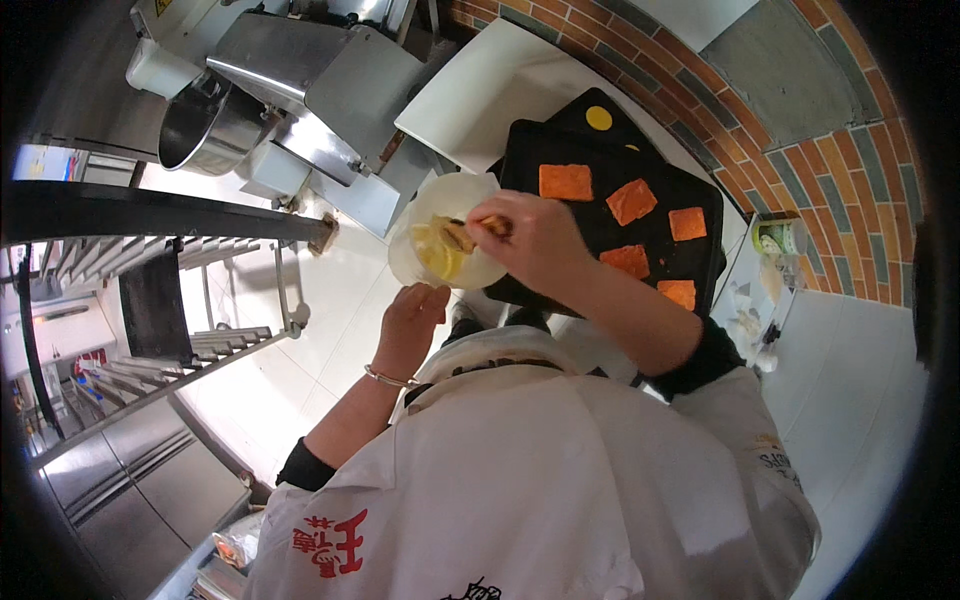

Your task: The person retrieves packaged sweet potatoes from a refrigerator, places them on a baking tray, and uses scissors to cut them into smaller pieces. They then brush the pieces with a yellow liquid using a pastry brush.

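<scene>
My right hand grips a brush by its wooden handle, over a pale translucent bowl. The brush head is down in the bowl, which holds a yellow substance. At the bowl's near rim is my left hand, its fingers curled; whether it grips the rim cannot be told. Right of the bowl lies a black baking tray with several flat orange-red pieces on it, apart from each other. Another dark tray sticks out from under it, with a yellow round piece on it.
A steel machine and a steel mixing bowl stand at the upper left. A metal tray rack is at the left. A white board lies behind the bowl. A tiled brick-pattern wall and a labelled tub are at the right.
</scene>
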Demonstrator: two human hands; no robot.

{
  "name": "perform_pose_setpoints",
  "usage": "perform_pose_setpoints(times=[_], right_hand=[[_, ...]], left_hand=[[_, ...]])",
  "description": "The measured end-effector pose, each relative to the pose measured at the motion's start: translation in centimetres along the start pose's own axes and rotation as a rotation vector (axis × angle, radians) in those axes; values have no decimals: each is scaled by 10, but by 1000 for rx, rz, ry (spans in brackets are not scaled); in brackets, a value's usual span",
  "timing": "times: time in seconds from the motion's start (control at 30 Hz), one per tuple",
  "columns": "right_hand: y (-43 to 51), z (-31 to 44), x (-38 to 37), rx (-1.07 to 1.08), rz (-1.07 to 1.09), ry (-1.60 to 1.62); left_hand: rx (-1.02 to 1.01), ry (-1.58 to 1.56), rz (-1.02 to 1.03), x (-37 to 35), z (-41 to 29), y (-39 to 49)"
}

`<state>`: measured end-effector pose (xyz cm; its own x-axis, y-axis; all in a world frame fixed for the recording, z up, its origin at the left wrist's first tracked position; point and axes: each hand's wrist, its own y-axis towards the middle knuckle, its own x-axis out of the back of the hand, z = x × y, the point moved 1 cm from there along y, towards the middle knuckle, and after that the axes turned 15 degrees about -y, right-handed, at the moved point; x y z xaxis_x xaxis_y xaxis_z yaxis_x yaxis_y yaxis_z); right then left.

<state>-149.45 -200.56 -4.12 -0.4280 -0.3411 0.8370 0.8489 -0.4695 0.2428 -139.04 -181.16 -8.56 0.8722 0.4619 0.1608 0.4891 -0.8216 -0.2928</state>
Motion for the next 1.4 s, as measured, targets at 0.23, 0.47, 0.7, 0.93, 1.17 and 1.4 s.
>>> perform_pose_setpoints(times=[0.23,0.47,0.7,0.93,1.17,1.4], right_hand=[[-12,-37,41,61,-110,84],[-66,-126,32,-983,3,1164],[-92,-217,51,-990,-242,1407],[-70,-273,-4,-1041,-169,886],[-84,-296,-27,-1003,-164,642],[-121,-318,33,-896,-366,624]], left_hand=[[139,-127,-117,-23,-10,18],[287,-296,-159,-49,-2,37],[350,-430,-236,-73,8,55],[358,-409,-332,-71,1,44],[350,-393,-419,-70,-16,29],[315,-378,-435,-72,-24,27]])
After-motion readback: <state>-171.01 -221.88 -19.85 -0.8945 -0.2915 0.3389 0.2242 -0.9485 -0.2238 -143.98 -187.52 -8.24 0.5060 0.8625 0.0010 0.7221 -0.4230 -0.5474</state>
